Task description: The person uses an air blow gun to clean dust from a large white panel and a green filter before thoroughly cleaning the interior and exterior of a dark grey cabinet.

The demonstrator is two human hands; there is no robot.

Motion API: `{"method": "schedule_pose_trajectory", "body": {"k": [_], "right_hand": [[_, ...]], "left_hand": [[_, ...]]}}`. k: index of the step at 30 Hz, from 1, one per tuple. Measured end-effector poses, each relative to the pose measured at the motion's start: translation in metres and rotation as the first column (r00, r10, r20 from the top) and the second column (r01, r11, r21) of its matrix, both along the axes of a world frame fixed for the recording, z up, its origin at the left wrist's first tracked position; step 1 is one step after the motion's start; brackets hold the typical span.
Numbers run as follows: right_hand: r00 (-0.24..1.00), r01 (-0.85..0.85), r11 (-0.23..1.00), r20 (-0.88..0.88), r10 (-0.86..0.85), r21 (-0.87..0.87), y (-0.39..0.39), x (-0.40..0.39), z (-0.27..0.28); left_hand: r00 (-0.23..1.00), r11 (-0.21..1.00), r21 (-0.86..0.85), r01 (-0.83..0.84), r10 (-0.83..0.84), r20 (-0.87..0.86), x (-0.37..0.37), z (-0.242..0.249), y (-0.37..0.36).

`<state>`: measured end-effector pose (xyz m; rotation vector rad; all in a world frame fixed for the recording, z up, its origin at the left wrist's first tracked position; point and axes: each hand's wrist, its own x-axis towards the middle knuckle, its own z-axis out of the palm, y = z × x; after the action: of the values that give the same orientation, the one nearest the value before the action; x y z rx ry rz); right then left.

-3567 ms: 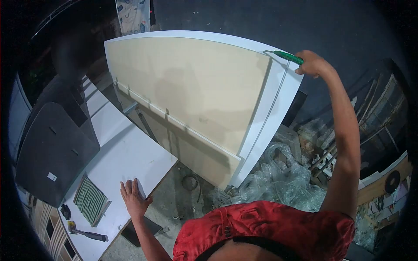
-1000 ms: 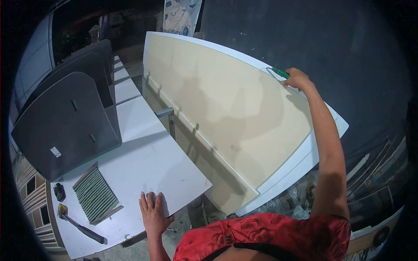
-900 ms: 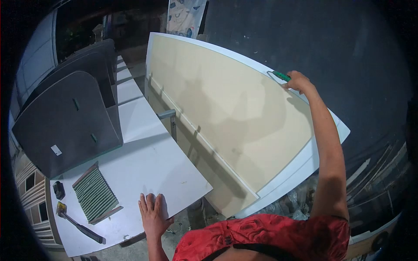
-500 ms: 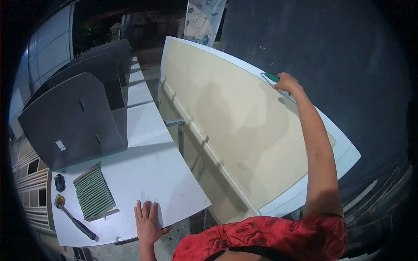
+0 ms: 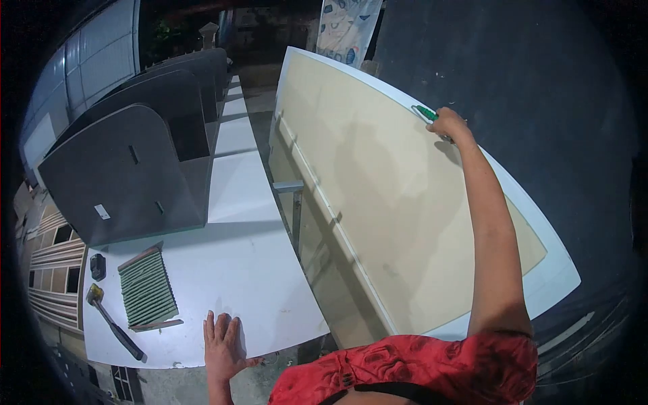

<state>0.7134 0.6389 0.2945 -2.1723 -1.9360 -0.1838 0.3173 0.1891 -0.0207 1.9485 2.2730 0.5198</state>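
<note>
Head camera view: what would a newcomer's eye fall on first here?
Probably the big cream panel with a white border, slanting across the middle and right. At its upper right edge, the right hand grips a green-handled tool. On the left, dark grey curved panels stand on a white table.

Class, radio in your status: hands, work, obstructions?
Left hand on white table. Right hand holds green-handled tool at edge of cream panel. Nothing visibly blocking.

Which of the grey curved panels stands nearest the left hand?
The frontmost panel, with the white rectangle on its face; the others stand behind it, farther from the left hand.
</note>
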Motion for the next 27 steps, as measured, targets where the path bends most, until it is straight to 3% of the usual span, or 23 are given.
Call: {"method": "schedule_pose_trajectory", "body": {"k": [4, 6, 14, 22, 27], "right_hand": [[0.999, -0.005, 0.999, -0.039, 0.003, -0.042, 0.01, -0.002, -0.002], [0.999, -0.029, 1.0, 0.027, 0.029, -0.001, 0.019, 0.0, -0.006], [0.998, -0.056, 0.997, 0.008, 0.056, 0.056, 0.043, -0.004, -0.013], [0.996, -0.079, 0.996, -0.031, 0.08, 0.037, 0.065, -0.013, -0.011], [0.999, -0.043, 0.99, -0.013, 0.046, 0.135, 0.08, -0.016, -0.015]], "left_hand": [[1.0, 1.0, -0.007, -0.022, 0.022, 0.009, 0.001, 0.001, 0.001], [1.0, 1.0, 0.002, -0.022, 0.022, 0.008, 0.002, 0.002, 0.001], [0.999, 1.0, 0.001, -0.03, 0.03, -0.023, 0.002, -0.001, 0.0], [0.998, 0.995, -0.088, -0.055, 0.053, -0.029, 0.001, -0.001, 0.0], [0.997, 0.992, -0.101, -0.078, 0.075, -0.03, 0.002, -0.001, 0.001]]}}
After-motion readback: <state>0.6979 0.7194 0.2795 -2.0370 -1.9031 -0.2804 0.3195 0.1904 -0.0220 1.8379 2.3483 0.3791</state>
